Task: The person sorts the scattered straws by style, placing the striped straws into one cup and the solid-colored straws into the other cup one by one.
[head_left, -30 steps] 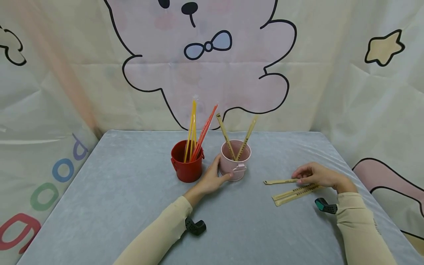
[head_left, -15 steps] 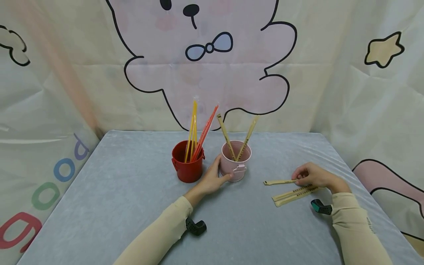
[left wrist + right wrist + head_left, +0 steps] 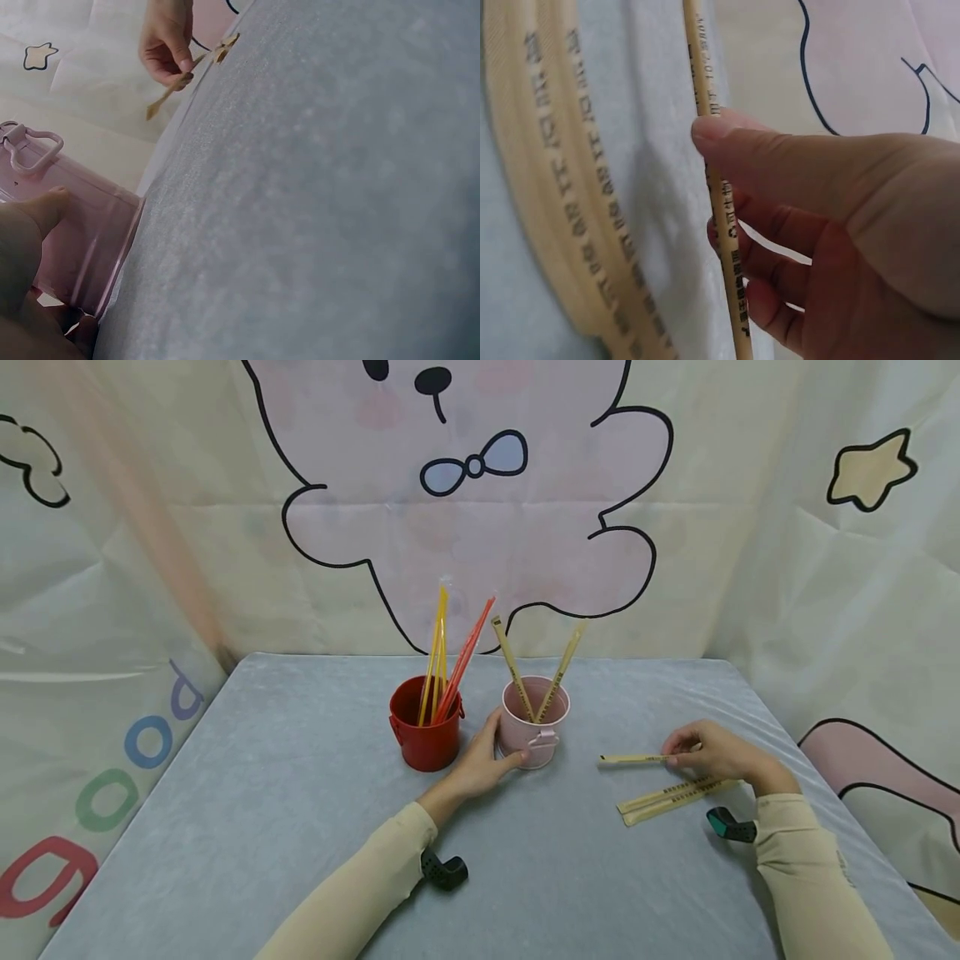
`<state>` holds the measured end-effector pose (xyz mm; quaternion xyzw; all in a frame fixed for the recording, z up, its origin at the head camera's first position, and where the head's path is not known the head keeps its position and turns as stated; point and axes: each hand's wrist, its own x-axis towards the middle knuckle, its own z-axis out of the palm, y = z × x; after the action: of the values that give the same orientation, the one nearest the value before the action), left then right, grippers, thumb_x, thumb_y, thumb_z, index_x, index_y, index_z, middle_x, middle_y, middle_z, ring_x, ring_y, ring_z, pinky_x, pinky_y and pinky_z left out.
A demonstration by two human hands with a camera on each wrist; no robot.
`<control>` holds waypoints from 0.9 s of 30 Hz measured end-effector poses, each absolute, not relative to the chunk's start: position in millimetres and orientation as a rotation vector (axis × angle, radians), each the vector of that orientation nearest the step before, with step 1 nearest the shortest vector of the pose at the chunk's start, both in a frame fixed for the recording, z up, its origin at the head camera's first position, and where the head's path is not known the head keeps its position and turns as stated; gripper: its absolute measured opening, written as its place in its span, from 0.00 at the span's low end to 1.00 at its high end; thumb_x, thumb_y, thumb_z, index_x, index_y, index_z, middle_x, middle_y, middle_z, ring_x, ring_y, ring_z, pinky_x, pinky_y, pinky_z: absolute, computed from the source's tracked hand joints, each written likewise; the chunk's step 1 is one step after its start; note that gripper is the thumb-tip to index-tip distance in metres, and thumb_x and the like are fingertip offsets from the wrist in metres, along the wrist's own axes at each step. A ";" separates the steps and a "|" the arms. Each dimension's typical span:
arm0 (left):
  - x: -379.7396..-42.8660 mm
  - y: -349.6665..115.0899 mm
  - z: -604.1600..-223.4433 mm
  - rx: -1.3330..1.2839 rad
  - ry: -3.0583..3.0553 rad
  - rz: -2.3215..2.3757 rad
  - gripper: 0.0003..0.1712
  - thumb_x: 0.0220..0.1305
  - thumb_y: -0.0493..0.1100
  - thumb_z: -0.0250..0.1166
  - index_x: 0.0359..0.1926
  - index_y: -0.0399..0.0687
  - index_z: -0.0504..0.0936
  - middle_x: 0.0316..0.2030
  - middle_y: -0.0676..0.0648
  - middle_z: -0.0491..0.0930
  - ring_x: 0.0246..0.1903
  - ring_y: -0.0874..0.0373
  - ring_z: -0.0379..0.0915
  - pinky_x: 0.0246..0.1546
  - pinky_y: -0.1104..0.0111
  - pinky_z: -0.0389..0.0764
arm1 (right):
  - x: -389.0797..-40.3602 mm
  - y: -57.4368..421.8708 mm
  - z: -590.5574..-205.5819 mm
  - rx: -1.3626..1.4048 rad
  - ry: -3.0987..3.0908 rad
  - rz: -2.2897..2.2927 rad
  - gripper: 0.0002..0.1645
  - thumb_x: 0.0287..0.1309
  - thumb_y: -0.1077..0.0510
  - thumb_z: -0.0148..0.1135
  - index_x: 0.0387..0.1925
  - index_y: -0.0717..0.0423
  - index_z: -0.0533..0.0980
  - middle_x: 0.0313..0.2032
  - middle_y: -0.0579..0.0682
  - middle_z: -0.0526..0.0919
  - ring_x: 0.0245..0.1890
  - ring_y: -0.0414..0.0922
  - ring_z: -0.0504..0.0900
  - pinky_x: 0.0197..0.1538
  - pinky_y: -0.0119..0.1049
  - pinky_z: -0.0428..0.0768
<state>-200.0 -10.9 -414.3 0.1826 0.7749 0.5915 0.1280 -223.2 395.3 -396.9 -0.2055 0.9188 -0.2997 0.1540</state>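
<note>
My left hand [image 3: 476, 767] grips a small pink bucket [image 3: 517, 733] low on its side, the thumb across its front wall in the left wrist view. Two tan paper-wrapped straws [image 3: 564, 664] lean apart inside that bucket. At the right, my right hand [image 3: 717, 755] pinches another paper-wrapped straw [image 3: 718, 191] between thumb and fingers. This straw is raised off the cloth, its free end pointing left toward the bucket. Below the hand, more wrapped straws [image 3: 667, 802] with printed lettering lie side by side on the table, their right ends partly hidden.
Left of the pink bucket stands a red bucket [image 3: 426, 748] holding yellow sticks [image 3: 437, 639] and orange-red sticks [image 3: 469, 652] in clear wrap. A grey-blue cloth [image 3: 555, 877] covers the table. A printed curtain [image 3: 705, 568] hangs behind its back edge.
My right hand has lifted its straw slightly off the table, away from the other straws. My left hand and both buckets have stayed in place.
</note>
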 end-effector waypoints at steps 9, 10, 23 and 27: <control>-199.7 -12.5 -411.9 0.531 2.262 1.691 0.48 0.69 0.40 0.65 0.80 0.45 0.47 0.80 0.41 0.50 0.80 0.46 0.43 0.80 0.48 0.49 | -221.9 388.6 -392.2 -0.703 2.766 -0.963 0.02 0.62 0.66 0.66 0.36 0.61 0.83 0.31 0.47 0.84 0.32 0.29 0.74 0.34 0.29 0.74; -199.7 -12.6 -411.8 0.530 2.258 1.690 0.48 0.69 0.40 0.65 0.80 0.45 0.47 0.80 0.41 0.50 0.80 0.46 0.43 0.80 0.48 0.49 | -221.7 387.4 -391.3 -0.702 2.776 -0.966 0.02 0.63 0.65 0.65 0.37 0.61 0.82 0.32 0.47 0.84 0.33 0.29 0.75 0.34 0.28 0.74; -218.0 -8.8 -442.4 0.519 2.273 1.698 0.49 0.68 0.43 0.67 0.80 0.51 0.47 0.80 0.45 0.51 0.80 0.49 0.43 0.80 0.49 0.49 | -217.0 367.4 -374.9 -0.684 2.869 -1.041 0.03 0.65 0.66 0.64 0.38 0.59 0.82 0.35 0.49 0.84 0.35 0.31 0.76 0.35 0.30 0.74; -221.2 -8.1 -451.5 0.526 2.303 1.688 0.49 0.68 0.46 0.67 0.80 0.56 0.47 0.80 0.48 0.51 0.80 0.52 0.44 0.80 0.50 0.50 | -215.2 364.1 -371.5 -0.678 2.858 -1.074 0.03 0.65 0.66 0.64 0.39 0.59 0.82 0.35 0.50 0.85 0.36 0.32 0.77 0.36 0.30 0.75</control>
<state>-221.2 -8.1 -451.5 0.1800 0.7876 0.5772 0.1187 -215.2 364.1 -371.5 -0.2167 0.9138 -0.3435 0.0072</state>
